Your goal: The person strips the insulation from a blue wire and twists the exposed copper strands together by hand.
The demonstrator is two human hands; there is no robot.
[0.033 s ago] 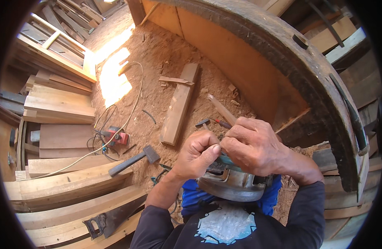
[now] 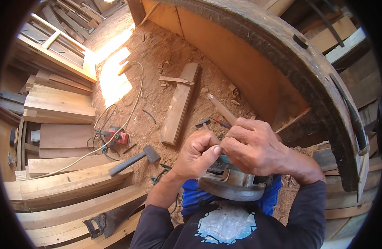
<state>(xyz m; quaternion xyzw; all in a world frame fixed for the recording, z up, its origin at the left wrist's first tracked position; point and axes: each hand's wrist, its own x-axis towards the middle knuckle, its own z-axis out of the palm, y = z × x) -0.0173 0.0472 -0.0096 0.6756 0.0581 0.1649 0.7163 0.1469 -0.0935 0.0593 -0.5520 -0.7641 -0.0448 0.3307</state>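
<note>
A power tool with a round silvery metal base (image 2: 232, 189) and a teal body, which looks like a router, rests against my lap. Over it, my left hand (image 2: 200, 152) is closed, its thumb pressed against the curled index finger. My right hand (image 2: 254, 146) meets it from the right, fingers bent in a pinch. Whatever small part sits between the fingertips is hidden. Just beyond my hands on the sawdust are a small hammer (image 2: 202, 122), a screwdriver with a red and black handle (image 2: 220, 123) and a pointed wooden strip (image 2: 221, 108).
Stacked planks (image 2: 166, 114) lie ahead on the sawdust. A large curved wooden piece (image 2: 278, 45) arches along the right. Timber beams (image 2: 70, 182) fill the left, bearing a mallet (image 2: 135, 160) and a handsaw (image 2: 110, 220). A red power tool (image 2: 117, 136) with a cord (image 2: 135, 106) sits nearby.
</note>
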